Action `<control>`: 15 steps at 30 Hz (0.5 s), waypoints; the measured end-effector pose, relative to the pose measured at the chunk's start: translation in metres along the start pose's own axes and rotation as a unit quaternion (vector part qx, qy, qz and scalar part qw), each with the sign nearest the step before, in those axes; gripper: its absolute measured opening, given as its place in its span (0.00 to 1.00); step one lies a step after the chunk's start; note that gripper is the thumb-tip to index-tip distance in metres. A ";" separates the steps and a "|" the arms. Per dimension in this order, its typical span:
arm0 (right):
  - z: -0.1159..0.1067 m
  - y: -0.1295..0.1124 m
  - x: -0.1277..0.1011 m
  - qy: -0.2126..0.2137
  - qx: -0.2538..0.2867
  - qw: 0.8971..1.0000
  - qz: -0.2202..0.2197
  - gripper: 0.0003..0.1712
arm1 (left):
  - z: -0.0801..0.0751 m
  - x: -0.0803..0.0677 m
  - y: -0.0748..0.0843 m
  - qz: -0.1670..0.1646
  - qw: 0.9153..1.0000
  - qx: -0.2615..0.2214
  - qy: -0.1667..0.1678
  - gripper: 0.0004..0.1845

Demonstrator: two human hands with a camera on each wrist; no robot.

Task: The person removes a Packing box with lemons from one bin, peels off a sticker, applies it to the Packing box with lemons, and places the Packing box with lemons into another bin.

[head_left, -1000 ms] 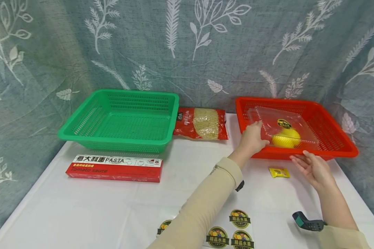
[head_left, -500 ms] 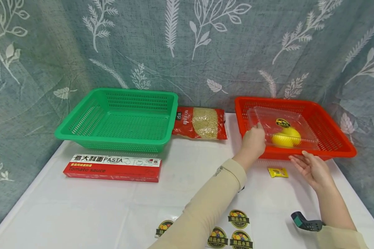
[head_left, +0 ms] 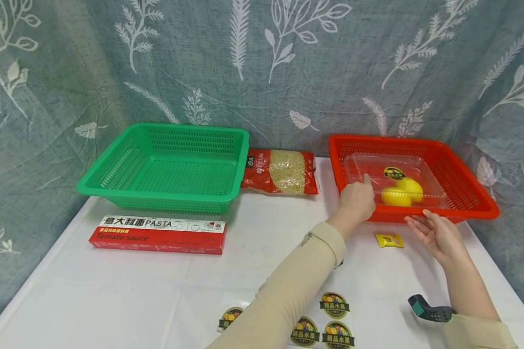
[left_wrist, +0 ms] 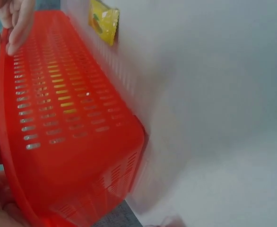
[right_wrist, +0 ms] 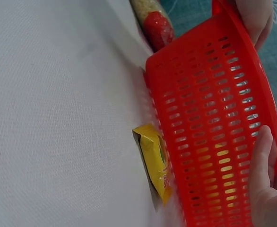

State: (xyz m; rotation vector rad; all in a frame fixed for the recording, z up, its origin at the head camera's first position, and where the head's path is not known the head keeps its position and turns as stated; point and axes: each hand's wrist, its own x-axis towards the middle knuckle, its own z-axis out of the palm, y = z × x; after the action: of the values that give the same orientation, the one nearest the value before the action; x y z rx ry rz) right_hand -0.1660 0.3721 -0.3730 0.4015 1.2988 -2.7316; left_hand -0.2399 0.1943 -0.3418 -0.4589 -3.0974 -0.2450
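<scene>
Two sleeved arms reach forward over a white table (head_left: 157,291) toward a red basket (head_left: 471,213) at its far right. The right hand (head_left: 436,235) lies palm up at the basket's near rim, its grip open, fingers straight and touching the red plastic edge. The left hand (head_left: 357,201) rests at the basket's near left corner, fingers relaxed against the rim with one finger raised toward a clear plastic box (head_left: 367,167) inside; it holds nothing. The box lies in the basket with two yellow lemons (head_left: 399,193) in it and a round label (head_left: 394,172) on its lid.

Nearest the camera, round fruit stickers (head_left: 334,306) lie on the table. A small yellow packet (head_left: 389,240) lies just beside the basket's near wall, between the two hands. To the left sit a red pasta box (head_left: 157,235), then a green basket (head_left: 166,169). A red bag of grain (head_left: 281,172) lies between the two baskets, before a leaf-patterned curtain (head_left: 262,63).
</scene>
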 end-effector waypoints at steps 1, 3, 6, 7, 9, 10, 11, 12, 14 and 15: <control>0.001 -0.001 0.000 0.001 0.001 1.000 0.002 0.26 | 0.000 0.000 0.000 0.004 1.000 0.005 -0.001 0.36; 0.002 -0.002 0.000 0.003 -0.001 1.000 0.006 0.27 | -0.001 -0.001 0.001 0.008 1.000 0.011 -0.004 0.37; 0.003 -0.003 -0.001 0.006 -0.001 1.000 0.008 0.27 | -0.003 -0.002 0.000 0.010 1.000 0.000 -0.003 0.37; 0.003 -0.004 -0.001 0.007 0.000 1.000 0.008 0.27 | -0.004 -0.002 -0.001 0.014 1.000 -0.006 -0.003 0.37; 0.004 -0.005 -0.002 0.006 0.002 1.000 0.006 0.28 | -0.005 -0.003 -0.002 0.025 0.999 -0.032 -0.001 0.36; 0.004 -0.005 -0.002 0.008 0.005 1.000 0.007 0.28 | -0.006 -0.004 -0.004 0.030 0.998 -0.051 -0.001 0.35; 0.004 -0.005 -0.003 0.012 0.007 1.000 0.008 0.29 | -0.006 -0.005 -0.005 0.036 0.996 -0.076 -0.001 0.34; 0.005 -0.005 -0.003 0.013 0.007 1.000 0.009 0.29 | -0.006 -0.005 -0.008 0.043 0.994 -0.104 -0.001 0.33; 0.001 -0.004 0.000 0.021 0.008 1.000 0.013 0.33 | -0.007 -0.008 -0.015 0.060 0.983 -0.171 -0.004 0.31; -0.001 -0.003 0.003 0.027 -0.002 1.000 0.013 0.32 | -0.008 -0.010 -0.020 0.066 0.977 -0.200 -0.005 0.30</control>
State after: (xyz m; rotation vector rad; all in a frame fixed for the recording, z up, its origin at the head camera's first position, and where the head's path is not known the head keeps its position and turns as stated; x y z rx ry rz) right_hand -0.1693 0.3750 -0.3721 0.4917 1.3013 -2.7149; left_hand -0.2366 0.1718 -0.3370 -0.6663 -3.0047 -0.8744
